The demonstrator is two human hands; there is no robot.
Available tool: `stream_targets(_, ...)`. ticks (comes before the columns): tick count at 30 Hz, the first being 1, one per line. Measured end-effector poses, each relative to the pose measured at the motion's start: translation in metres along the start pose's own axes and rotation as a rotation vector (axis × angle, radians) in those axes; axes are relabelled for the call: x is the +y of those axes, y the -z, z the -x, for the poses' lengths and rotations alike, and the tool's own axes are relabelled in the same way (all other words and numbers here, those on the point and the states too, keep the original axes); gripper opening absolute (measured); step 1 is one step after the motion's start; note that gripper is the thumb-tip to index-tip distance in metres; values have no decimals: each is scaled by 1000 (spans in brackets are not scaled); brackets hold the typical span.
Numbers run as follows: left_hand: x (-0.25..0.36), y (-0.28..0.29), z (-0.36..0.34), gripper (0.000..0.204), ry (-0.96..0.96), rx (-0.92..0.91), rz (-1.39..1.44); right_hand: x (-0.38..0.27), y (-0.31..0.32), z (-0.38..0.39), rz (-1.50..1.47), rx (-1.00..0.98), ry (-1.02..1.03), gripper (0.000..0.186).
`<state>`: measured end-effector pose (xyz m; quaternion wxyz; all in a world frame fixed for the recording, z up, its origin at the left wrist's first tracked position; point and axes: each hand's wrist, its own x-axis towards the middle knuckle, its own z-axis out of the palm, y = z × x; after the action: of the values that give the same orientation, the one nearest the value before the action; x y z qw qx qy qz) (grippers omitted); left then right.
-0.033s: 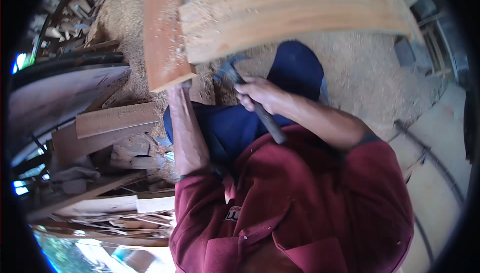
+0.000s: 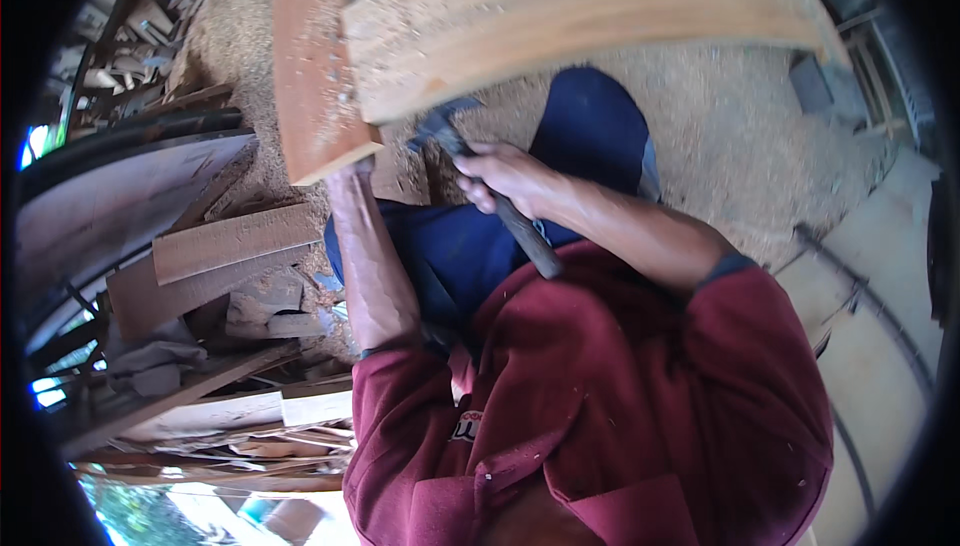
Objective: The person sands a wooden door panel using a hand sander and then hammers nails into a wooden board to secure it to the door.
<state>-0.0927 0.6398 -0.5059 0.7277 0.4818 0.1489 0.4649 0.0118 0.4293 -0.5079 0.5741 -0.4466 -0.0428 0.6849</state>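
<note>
My right hand (image 2: pixel 507 174) is closed round the handle of a claw hammer (image 2: pixel 520 230), whose metal head points up and left, just below a wide plank. That wide pale plank (image 2: pixel 580 8) stretches across the top of the view, strewn with shavings. At its left end a reddish-brown board (image 2: pixel 318 66) meets it, roughly at a right angle. My left hand (image 2: pixel 351 172) reaches up beneath the near end of this board; only the wrist area shows, and its fingers are hidden.
Sawdust and shavings (image 2: pixel 720 136) cover the ground. Offcut boards (image 2: pixel 235 241) and scrap wood lie piled on the left. A grey block (image 2: pixel 810 84) sits at the right, with a dark rod or hose (image 2: pixel 870 291) nearer. My knee (image 2: pixel 595 126) in dark blue cloth is close under the plank.
The boards, my right hand and the hammer appear slightly further left and up in the picture, partly from a small shift of the view. My right hand keeps its grip on the hammer.
</note>
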Motion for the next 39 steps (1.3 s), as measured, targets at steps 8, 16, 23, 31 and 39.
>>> stream_targets(8, 4, -3, 1, 56, -32, -16, -20, 5, -35, -9, -160, -251, 96, 7)
stream_targets(16, 17, 1, 1, 56, -57, -32, -24, 14, -35, -10, -307, -22, 93, 17)
stream_targets(23, 26, -1, -6, 55, -67, -61, -59, 21, -6, -7, -558, -245, 54, 31)
stream_targets(31, 13, -6, -9, 54, -68, -108, -86, 54, -34, -37, -818, -486, -44, 46)
stream_targets(39, 16, -2, 1, 54, -63, -117, -115, 53, -45, -39, -703, -165, -3, 43)
